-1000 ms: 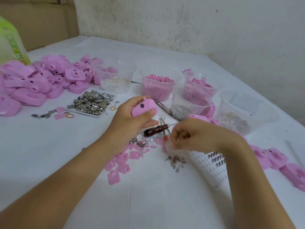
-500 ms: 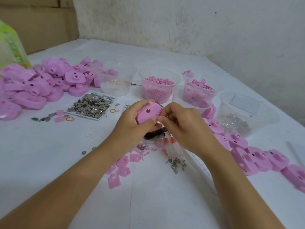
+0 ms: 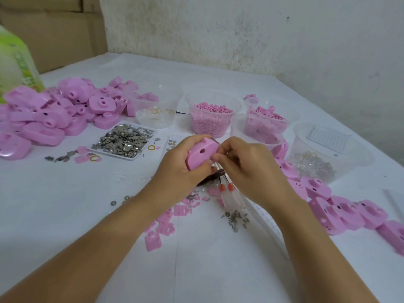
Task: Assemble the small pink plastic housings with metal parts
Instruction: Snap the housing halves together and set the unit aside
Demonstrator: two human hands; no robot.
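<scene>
Centrally, above the white table (image 3: pixel 65 215), the left hand (image 3: pixel 181 169) gripped a small pink plastic housing (image 3: pixel 201 155), its fingers curled round the back and the thumb clamped along the lower edge. The housing was raised off the surface and tilted, its face with one round hole turned towards the camera. The right hand (image 3: pixel 249 169) met it from the right, fingers curled, thumb and forefinger pinching the housing's right edge; whether a small part sat between those fingertips could not be told. A thin metal sliver (image 3: pixel 213 139) stuck out at the housing's top corner. Beneath the hands lay a dark brown tool handle (image 3: pixel 215 174), with a small heap of grey screws (image 3: pixel 236 217) nearer the person. To the left sat a white tray of silvery metal pieces (image 3: pixel 124 142) and a pile of loose pink housings (image 3: pixel 54 114). Behind stood a clear tub of pink pellets (image 3: pixel 211 121).
</scene>
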